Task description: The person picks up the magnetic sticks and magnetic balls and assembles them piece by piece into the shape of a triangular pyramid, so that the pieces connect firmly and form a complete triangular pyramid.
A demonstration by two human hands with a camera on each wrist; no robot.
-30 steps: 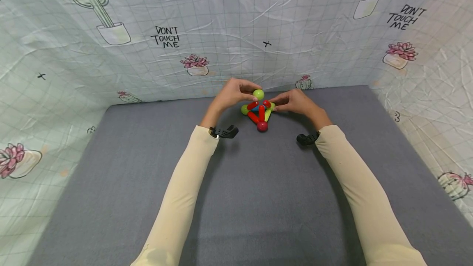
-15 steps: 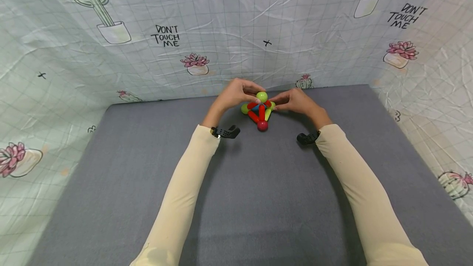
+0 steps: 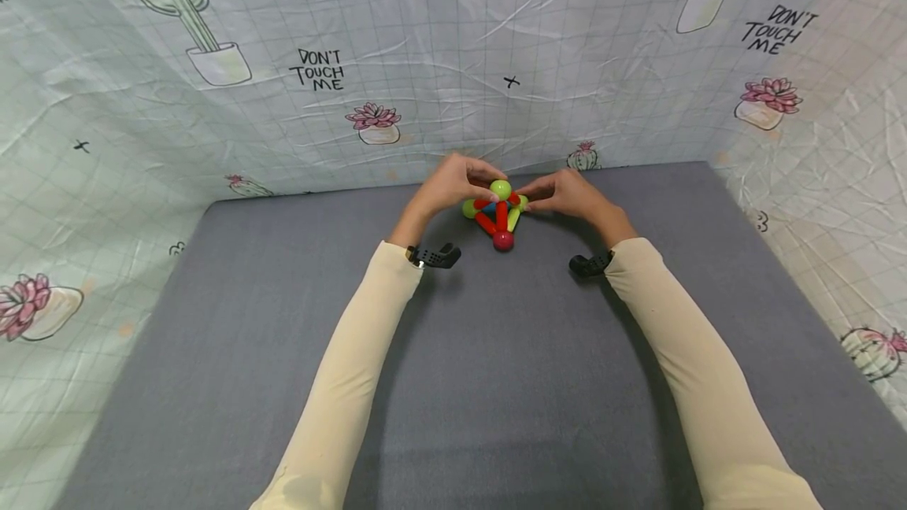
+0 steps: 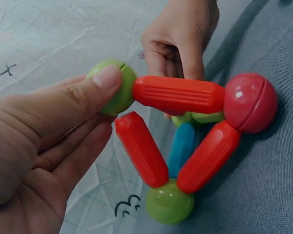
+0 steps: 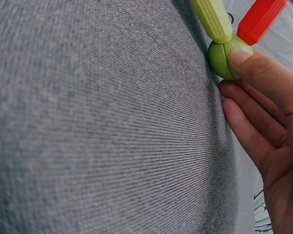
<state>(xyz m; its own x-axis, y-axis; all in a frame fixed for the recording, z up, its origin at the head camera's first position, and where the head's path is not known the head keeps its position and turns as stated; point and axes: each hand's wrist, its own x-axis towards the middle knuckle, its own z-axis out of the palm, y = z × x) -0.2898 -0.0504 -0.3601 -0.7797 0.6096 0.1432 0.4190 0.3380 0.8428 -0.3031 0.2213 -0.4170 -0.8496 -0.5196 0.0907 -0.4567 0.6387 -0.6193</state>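
My left hand (image 3: 457,181) pinches a green ball (image 4: 118,92) at the top of a small frame of sticks and balls. A red stick (image 4: 179,95) runs from this ball to the red ball (image 4: 250,103) at the front. Another red stick (image 4: 141,149) rises from the lower left green ball (image 4: 169,202), its upper end close under the pinched ball. My right hand (image 3: 563,195) pinches the right green ball (image 5: 227,58), from which a yellow-green stick (image 5: 213,19) and a red stick (image 5: 261,20) lead away. A blue stick (image 4: 182,148) lies at the back.
The grey table (image 3: 496,352) stretches toward me. Right behind the frame hangs a pale cloth (image 3: 453,46) with cactus prints, which also covers both sides. Each wrist wears a black strap (image 3: 435,256).
My left hand has brought the green ball right and down onto the top of the frame, over the red sticks' upper ends. The right hand stays on its ball.
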